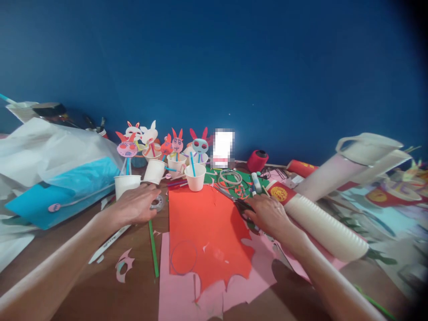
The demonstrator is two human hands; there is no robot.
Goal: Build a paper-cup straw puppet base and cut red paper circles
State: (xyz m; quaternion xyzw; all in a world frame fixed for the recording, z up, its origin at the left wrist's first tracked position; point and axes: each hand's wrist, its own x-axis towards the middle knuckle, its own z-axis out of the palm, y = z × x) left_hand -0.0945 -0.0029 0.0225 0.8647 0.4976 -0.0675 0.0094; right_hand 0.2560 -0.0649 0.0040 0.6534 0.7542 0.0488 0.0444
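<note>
My left hand (138,204) is low over the table on the left, thumb and forefinger apart beside a roll of clear tape (157,203). I cannot see a firm hold on the roll. On the right, the fingers of my right hand (269,213) are at the dark handles of the scissors (241,206), whose blades point up and left. Between both hands lies a sheet of red-orange paper (207,227) with a scalloped cut lower edge and a drawn circle. Under it is pink paper (174,298). A white marker (109,244) and a green straw (154,249) lie near my left forearm.
Paper cups (195,177) with animal-face cutouts (200,146) on straws stand at the back. A long stack of cups (327,223) lies on the right, near a pale jug (347,165). White plastic and a blue sheet (72,191) fill the left. A blue wall (214,67) rises behind.
</note>
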